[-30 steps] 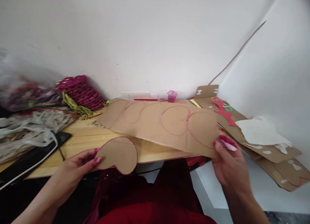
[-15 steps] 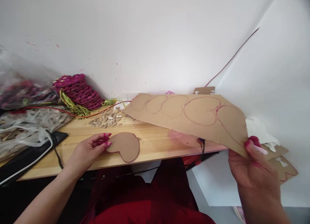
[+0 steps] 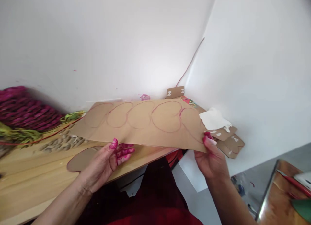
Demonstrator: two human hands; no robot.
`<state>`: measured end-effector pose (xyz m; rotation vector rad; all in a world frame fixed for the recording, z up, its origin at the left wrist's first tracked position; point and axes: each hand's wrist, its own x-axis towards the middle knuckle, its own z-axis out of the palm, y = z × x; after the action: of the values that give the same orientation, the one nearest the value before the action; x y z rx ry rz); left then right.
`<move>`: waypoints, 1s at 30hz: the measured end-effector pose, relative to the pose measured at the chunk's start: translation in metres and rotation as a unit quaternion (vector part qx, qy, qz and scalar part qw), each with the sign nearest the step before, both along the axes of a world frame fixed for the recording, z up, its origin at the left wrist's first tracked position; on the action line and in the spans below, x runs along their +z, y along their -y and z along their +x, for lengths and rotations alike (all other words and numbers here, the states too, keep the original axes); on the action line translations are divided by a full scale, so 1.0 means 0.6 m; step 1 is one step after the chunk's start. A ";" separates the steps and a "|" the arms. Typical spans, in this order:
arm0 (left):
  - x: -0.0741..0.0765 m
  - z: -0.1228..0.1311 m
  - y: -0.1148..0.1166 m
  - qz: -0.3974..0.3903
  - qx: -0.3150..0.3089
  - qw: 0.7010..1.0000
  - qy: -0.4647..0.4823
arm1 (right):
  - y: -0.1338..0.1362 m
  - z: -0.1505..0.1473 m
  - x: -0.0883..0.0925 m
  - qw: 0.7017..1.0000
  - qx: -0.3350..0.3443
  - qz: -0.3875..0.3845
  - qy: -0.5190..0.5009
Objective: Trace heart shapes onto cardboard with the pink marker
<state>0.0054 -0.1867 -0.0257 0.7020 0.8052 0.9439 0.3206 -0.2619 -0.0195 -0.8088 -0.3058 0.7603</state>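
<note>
My right hand point(image 3: 212, 160) pinches the right end of a brown cardboard sheet point(image 3: 142, 136), its thumb on top. Round and heart-like outlines in reddish pen run along the sheet, which is held tilted over the bench. My left hand point(image 3: 107, 163) is at the sheet's near edge, thumb and fingers apart, palm partly up; the fingertips are by the edge and do not grip it. Both hands have pink-stained fingertips. Partly behind my left hand, a cut cardboard heart point(image 3: 81, 158) with a dark red rim lies on the wooden bench point(image 3: 31, 176).
Seed-like shells point(image 3: 62, 142) lie left on the bench, beside a magenta braided bundle point(image 3: 26, 106) with yellow-green strings. At right are a white cloth-like piece point(image 3: 213, 119) and cardboard offcuts point(image 3: 232, 145). A brown surface point(image 3: 279, 192) with a red-handled tool stands lower right.
My left hand has let go of the cardboard heart and moved right to the sheet's edge. My right hand still holds the sheet. The view has turned right.
</note>
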 end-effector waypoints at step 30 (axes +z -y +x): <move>0.023 0.098 -0.006 0.023 0.021 0.997 -0.073 | 0.037 0.232 -0.095 0.660 -0.239 -0.238 0.672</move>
<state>0.0642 -0.1829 -0.0120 0.8038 0.9328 0.9596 0.4595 -0.2840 -0.0763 -1.7988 -1.1908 -0.4587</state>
